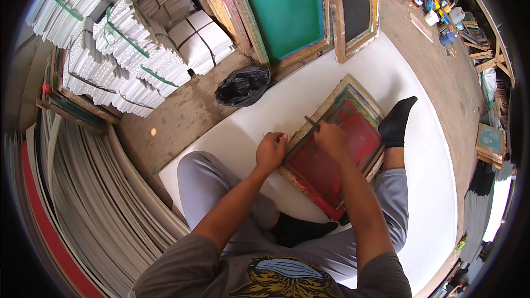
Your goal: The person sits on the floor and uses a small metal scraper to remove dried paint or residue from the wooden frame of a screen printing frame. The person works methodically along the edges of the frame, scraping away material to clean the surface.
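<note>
A wooden screen printing frame (326, 168) with red-stained mesh lies slanted between my legs, on top of at least one more frame (348, 85). My right hand (332, 140) is closed over the frame's left side and grips a thin dark bar-shaped tool (311, 121), whose tip points up and left. What kind of tool it is cannot be made out. My left hand (270, 152) is beside the frame's left edge, its fingers pinched together. Whatever is between those fingertips, if anything, is too small to tell.
A white sheet (221, 140) lies under me and the frames. Beyond it are a black plastic bag (243, 86), leaning screens such as a green one (284, 11), and strapped white stacks (200, 41). Long sheets (105, 187) stand at left; cans and clutter (430, 8) lie far right.
</note>
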Demonstrator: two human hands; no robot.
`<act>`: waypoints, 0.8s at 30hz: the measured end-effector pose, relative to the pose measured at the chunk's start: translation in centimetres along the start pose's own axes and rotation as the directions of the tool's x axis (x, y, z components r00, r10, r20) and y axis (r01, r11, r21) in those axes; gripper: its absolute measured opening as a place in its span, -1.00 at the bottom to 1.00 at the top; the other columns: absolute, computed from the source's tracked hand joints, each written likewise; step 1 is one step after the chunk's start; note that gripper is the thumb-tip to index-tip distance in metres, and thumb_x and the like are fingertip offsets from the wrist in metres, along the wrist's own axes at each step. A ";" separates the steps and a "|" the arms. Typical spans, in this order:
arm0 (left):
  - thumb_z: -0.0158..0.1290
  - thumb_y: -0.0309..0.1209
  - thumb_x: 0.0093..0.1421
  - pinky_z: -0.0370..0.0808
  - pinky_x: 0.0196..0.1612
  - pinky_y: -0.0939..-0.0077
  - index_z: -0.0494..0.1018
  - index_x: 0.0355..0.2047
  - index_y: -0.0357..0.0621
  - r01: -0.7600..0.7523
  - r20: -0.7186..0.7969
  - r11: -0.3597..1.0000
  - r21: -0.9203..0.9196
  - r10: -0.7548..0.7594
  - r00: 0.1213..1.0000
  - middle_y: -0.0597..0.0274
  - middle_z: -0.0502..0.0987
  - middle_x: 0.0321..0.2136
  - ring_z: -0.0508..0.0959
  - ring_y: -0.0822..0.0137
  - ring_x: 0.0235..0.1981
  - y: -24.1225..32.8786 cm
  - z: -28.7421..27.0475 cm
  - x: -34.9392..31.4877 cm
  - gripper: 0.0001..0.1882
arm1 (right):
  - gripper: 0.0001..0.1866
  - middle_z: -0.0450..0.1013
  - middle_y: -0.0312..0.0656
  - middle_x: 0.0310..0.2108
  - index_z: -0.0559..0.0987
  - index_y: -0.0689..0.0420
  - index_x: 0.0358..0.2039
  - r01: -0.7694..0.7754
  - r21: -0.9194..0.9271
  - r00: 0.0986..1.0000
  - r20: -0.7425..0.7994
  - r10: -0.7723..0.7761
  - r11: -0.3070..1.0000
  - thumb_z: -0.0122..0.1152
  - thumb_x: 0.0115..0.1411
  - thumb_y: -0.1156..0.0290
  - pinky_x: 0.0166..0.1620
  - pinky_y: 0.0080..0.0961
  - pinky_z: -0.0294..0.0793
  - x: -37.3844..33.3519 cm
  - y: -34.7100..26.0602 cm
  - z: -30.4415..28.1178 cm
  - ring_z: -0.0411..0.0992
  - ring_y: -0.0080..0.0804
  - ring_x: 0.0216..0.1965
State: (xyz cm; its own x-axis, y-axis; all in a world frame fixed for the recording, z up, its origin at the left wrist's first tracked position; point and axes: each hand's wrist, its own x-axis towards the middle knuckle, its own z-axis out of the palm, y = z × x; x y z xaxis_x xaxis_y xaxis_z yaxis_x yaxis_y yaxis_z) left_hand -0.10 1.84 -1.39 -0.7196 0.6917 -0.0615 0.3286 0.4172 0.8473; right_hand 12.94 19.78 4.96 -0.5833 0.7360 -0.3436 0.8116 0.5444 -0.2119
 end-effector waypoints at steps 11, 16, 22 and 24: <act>0.14 -0.15 0.41 0.11 -0.64 0.59 0.65 -0.13 -0.19 0.637 0.511 0.373 -0.675 -0.388 0.767 0.42 0.54 -0.48 0.16 0.60 -0.71 -0.1 -2.9 1.6 -0.67 | -0.55 0.64 0.02 -0.20 0.67 0.13 -0.19 0.248 0.018 0.930 0.274 -0.243 0.969 0.28 0.27 -0.05 -0.06 -0.04 0.58 -3.0 -6.4 -0.7 0.62 0.03 -0.10; 0.23 -0.16 0.32 0.48 -0.44 0.43 0.67 -0.18 -0.15 0.444 0.190 0.714 -0.542 -0.410 0.892 0.36 0.51 -0.60 0.52 0.38 -0.57 -2.2 -1.8 1.8 -0.70 | -0.51 0.63 0.08 -0.20 0.67 0.18 -0.14 0.223 0.176 0.912 0.311 -0.269 0.959 0.27 0.29 -0.06 -0.02 -0.06 0.55 -1.8 -4.3 0.7 0.60 0.04 -0.06; 0.25 -0.05 0.24 0.59 -0.21 0.21 0.68 -0.19 -0.09 0.206 0.016 0.941 0.268 -0.218 0.976 0.12 0.64 -0.31 0.68 0.09 -0.34 1.1 -2.5 0.5 -0.63 | -0.49 0.61 0.14 -0.33 0.65 0.28 -0.22 0.039 0.253 0.972 0.217 -0.096 0.967 0.26 0.30 -0.03 -0.10 -0.06 0.55 1.3 3.4 -0.7 0.62 0.08 -0.20; 0.20 -0.01 0.27 0.60 -0.21 0.19 0.68 -0.20 -0.09 0.138 0.044 0.959 0.248 -0.153 0.987 0.13 0.63 -0.26 0.68 0.08 -0.33 1.4 -1.9 -0.1 -0.60 | -0.48 0.60 0.13 -0.39 0.65 0.29 -0.29 -0.053 0.193 0.983 0.184 0.017 0.980 0.27 0.30 -0.03 -0.15 -0.06 0.56 2.3 5.4 -1.2 0.62 0.08 -0.27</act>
State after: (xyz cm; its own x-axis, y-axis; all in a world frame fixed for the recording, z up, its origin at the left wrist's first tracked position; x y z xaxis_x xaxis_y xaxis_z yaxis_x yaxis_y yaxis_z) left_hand -0.69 1.24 0.84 -0.7338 0.6448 -0.2139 0.3677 0.6417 0.6731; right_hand 15.91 24.85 4.11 -0.5537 0.6584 -0.5099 0.8322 0.4163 -0.3662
